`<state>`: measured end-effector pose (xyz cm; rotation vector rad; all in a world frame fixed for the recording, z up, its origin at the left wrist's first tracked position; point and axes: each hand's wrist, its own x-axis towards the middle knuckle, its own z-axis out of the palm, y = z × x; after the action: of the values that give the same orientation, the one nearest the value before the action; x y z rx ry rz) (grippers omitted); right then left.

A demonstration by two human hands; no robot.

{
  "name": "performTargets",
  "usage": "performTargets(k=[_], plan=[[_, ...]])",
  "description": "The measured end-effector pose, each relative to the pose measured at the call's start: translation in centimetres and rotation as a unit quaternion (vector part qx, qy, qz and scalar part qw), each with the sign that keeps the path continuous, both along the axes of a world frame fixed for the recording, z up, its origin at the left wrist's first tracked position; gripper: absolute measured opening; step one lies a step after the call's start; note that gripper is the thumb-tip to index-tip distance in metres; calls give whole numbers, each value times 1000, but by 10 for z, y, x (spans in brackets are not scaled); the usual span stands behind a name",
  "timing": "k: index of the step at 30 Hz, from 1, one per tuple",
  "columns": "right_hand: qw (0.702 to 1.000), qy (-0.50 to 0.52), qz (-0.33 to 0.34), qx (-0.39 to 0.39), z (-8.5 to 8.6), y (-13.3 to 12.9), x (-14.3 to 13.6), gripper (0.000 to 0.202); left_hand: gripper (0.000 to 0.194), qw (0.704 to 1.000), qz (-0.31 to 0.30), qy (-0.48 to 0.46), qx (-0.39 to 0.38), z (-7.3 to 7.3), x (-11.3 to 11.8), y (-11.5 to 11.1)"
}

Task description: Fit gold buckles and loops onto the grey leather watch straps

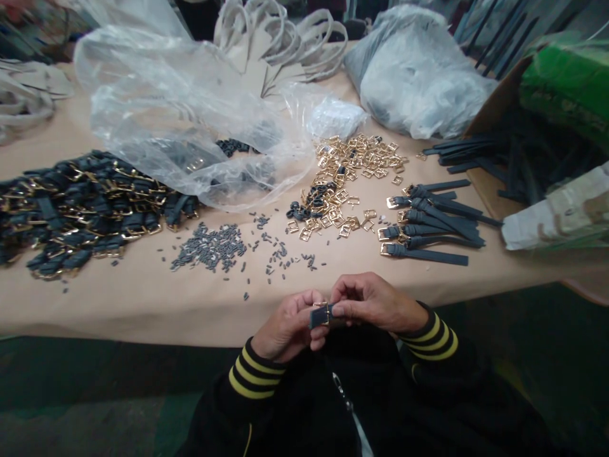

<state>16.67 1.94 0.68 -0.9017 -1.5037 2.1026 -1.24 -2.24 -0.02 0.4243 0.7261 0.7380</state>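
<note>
Just in front of the table's near edge, both hands meet at a short dark strap [318,317] with a gold buckle [327,313] on it. My left hand [291,322] is closed on the strap's left part, thumb and fingers pinching it. From the other side my right hand [370,301] pinches it close to the buckle, thumb on top. The rest of the strap is hidden behind the fingers. Beyond the hands lie a heap of loose gold buckles [364,156], some small dark loops [314,200] and a scatter of tiny dark pieces [209,246].
Several buckled straps [428,228] lie to the right, beside a box of dark strips [528,165]. A large pile of buckled straps [85,209] covers the left. Behind are a clear plastic bag [157,95], a stuffed bag [423,70] and pale looped straps [280,38].
</note>
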Motion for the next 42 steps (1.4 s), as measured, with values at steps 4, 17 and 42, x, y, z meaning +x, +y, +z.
performTargets(k=[4,17,42], plan=[[999,-28,11,13,0,2,-1,25,31,1000,-3,12,21,-2,1,2],[977,-136,9,167,-5,4,-7,18,23,970,-29,203,133,-7,-6,10],[760,-406,-106,497,-7,134,-55,8,26,949,192,231,95,-12,-15,32]])
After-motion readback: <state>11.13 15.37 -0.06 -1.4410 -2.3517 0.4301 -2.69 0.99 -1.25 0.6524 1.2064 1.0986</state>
